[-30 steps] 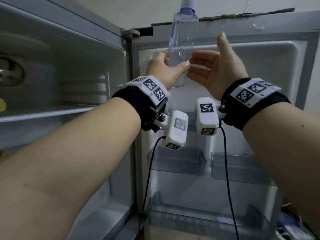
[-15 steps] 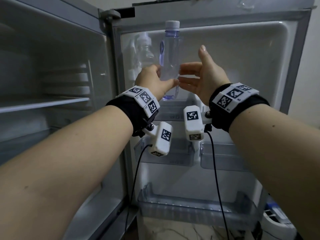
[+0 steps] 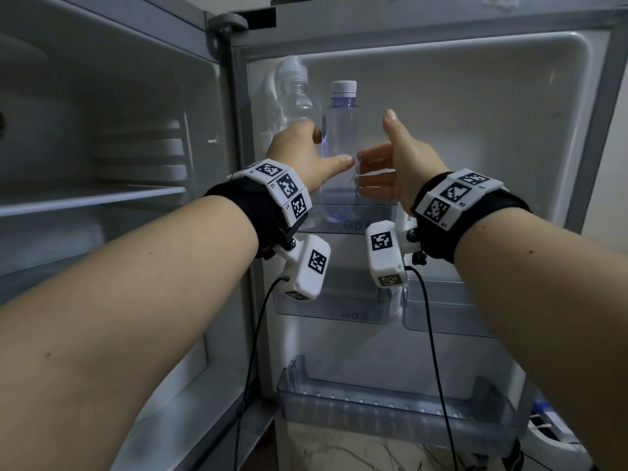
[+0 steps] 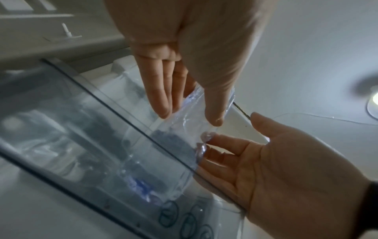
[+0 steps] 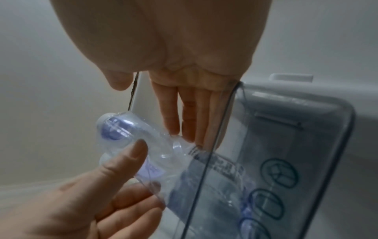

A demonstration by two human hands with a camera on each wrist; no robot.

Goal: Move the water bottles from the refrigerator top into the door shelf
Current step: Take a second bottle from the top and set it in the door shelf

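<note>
A clear water bottle (image 3: 339, 137) with a pale lilac cap stands upright in the top door shelf (image 3: 373, 219), its base behind the shelf's clear front wall (image 4: 81, 137). My left hand (image 3: 316, 154) holds the bottle (image 4: 184, 129) at mid-height, thumb across the front and fingers behind. My right hand (image 3: 377, 147) is open on the bottle's right side, straight fingertips touching it (image 5: 126, 129), thumb up. A second clear bottle (image 3: 295, 96) stands in the same shelf to the left, partly hidden by my left hand.
The refrigerator door is open. Two smaller clear bins (image 3: 333, 307) (image 3: 441, 317) hang below the top shelf, and a long bin (image 3: 390, 409) lower down. The refrigerator's inner shelf (image 3: 102, 198) is on the left. Black cables (image 3: 428, 334) hang from both wrists.
The bottle has come down from near the door's top edge into the top door shelf, both hands going down with it. The left hand still holds it.
</note>
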